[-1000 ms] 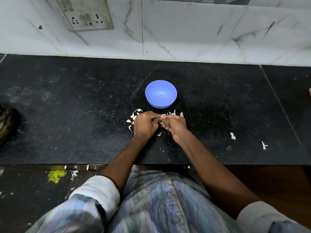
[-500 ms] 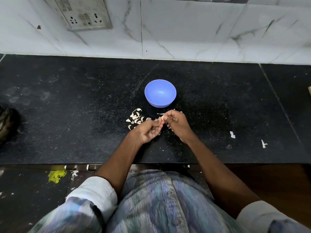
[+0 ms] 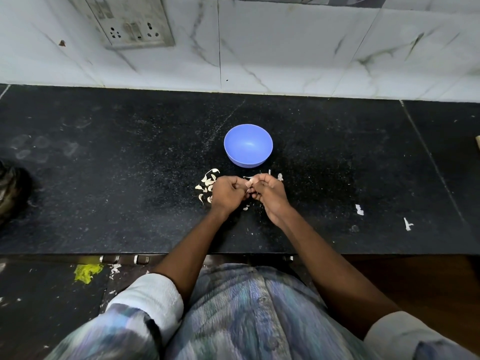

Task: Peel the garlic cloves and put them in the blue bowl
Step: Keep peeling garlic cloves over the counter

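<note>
Both hands on one garlic clove point(image 3: 250, 181) just in front of the blue bowl point(image 3: 248, 145): right hand point(image 3: 268, 194) pinching it, left hand point(image 3: 228, 192) picking skin. Best to pull w/ nail tip, no squashing. Bowl looks empty.

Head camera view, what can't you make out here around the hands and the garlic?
- Garlic clove: mostly covered by the left hand and right hand; how much is peeled is unclear.
- Garlic pile: partly behind the left hand.
- Dark object: cut off by the left edge.
</note>
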The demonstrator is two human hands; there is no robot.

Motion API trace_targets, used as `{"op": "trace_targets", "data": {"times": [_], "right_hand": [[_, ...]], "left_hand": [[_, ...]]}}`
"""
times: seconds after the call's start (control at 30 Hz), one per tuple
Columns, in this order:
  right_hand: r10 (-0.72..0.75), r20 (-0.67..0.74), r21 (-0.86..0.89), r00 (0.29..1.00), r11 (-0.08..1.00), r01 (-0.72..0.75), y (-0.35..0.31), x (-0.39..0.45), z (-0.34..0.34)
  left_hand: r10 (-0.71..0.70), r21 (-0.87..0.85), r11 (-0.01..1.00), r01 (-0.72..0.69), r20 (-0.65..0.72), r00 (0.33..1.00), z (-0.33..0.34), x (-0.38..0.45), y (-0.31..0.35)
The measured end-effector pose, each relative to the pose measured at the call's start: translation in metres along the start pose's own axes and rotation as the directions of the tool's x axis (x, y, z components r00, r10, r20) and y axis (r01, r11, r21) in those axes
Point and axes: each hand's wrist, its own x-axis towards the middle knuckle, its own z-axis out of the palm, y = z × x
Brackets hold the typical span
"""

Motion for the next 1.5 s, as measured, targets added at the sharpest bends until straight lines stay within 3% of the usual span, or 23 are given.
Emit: {"op": "trace_targets", "data": {"times": [0.07, 0.17, 0.23, 0.3, 0.37, 0.43, 0.5, 0.6, 0.67, 0.73, 0.77, 0.87, 0.97, 1.03, 1.07, 1.13, 1.27, 1.37, 1.5], "right_hand": [[0.021, 0.04, 0.043, 0.999, 0.999, -0.023, -0.001, 0.001, -0.004], [0.074, 0.088, 0.116, 0.993, 0.99, -0.084, -0.004, 0.003, -0.007], [0.093, 0.097, 0.141, 0.991, 0.984, -0.107, -0.005, 0.003, -0.006], [0.116, 0.087, 0.154, 0.989, 0.98, -0.129, -0.005, 0.004, -0.005], [0.152, 0.036, 0.138, 0.988, 0.978, -0.156, -0.002, 0.006, -0.004], [0.189, -0.06, 0.133, 0.98, 0.975, -0.18, 0.0, 0.006, 0.001], [0.219, -0.148, 0.179, 0.964, 0.965, -0.192, 0.001, 0.005, 0.008], [0.266, -0.189, 0.307, 0.945, 0.93, -0.201, -0.001, 0.005, 0.018], [0.252, -0.158, 0.331, 0.955, 0.924, -0.19, -0.001, 0.006, 0.017], [0.221, -0.087, 0.287, 0.971, 0.939, -0.189, -0.001, 0.006, 0.012], [0.214, -0.05, 0.257, 0.975, 0.947, -0.195, -0.001, 0.006, 0.009], [0.232, 0.052, 0.254, 0.971, 0.938, -0.238, -0.001, 0.005, 0.002], [0.282, 0.132, 0.322, 0.95, 0.894, -0.31, 0.0, 0.005, -0.004], [0.302, 0.148, 0.346, 0.942, 0.876, -0.336, 0.002, 0.005, -0.006], [0.307, 0.143, 0.355, 0.941, 0.872, -0.338, 0.004, 0.005, -0.006], [0.3, 0.122, 0.355, 0.946, 0.877, -0.324, 0.005, 0.004, -0.006], [0.245, 0.077, 0.252, 0.967, 0.933, -0.256, 0.006, 0.003, -0.006], [0.243, 0.035, 0.247, 0.969, 0.938, -0.244, 0.006, 0.004, -0.006], [0.306, 0.077, 0.389, 0.949, 0.867, -0.311, 0.0, 0.003, -0.005]], "left_hand": [[-0.172, -0.285, 0.936, 0.204, 0.135, 0.976, 0.0, -0.003, 0.003], [-0.324, -0.461, 0.779, 0.425, 0.285, 0.902, -0.003, -0.006, 0.006], [-0.378, -0.539, 0.675, 0.503, 0.333, 0.864, -0.004, -0.007, 0.006], [-0.362, -0.539, 0.7, 0.468, 0.297, 0.883, -0.003, -0.006, 0.004], [-0.221, -0.363, 0.896, 0.254, 0.132, 0.966, 0.001, -0.005, -0.002], [0.027, 0.03, 0.999, -0.025, -0.05, 0.998, 0.001, -0.002, -0.007], [0.23, 0.379, 0.908, -0.177, -0.1, 0.968, -0.001, -0.001, -0.008], [0.378, 0.546, 0.785, -0.293, -0.048, 0.924, 0.001, -0.002, -0.008], [0.286, 0.393, 0.892, -0.224, -0.105, 0.952, 0.002, 0.0, -0.009], [0.088, 0.078, 0.994, -0.08, -0.1, 0.991, 0.001, 0.004, -0.01], [0.011, -0.078, 0.997, -0.015, -0.051, 0.999, 0.0, 0.004, -0.009], [-0.178, -0.408, 0.885, 0.225, 0.149, 0.973, -0.002, -0.001, -0.002], [-0.346, -0.539, 0.682, 0.495, 0.358, 0.867, -0.006, -0.002, -0.002], [-0.386, -0.582, 0.589, 0.561, 0.407, 0.828, -0.006, 0.0, -0.006], [-0.394, -0.581, 0.6, 0.55, 0.385, 0.835, -0.004, 0.0, -0.006], [-0.368, -0.523, 0.726, 0.446, 0.253, 0.895, 0.0, -0.001, -0.008], [-0.16, -0.249, 0.954, 0.165, 0.038, 0.986, 0.002, 0.004, -0.016], [-0.065, -0.104, 0.993, 0.062, -0.021, 0.998, 0.001, 0.006, -0.016], [-0.122, -0.235, 0.961, 0.143, 0.101, 0.987, 0.008, 0.003, -0.012]]}}
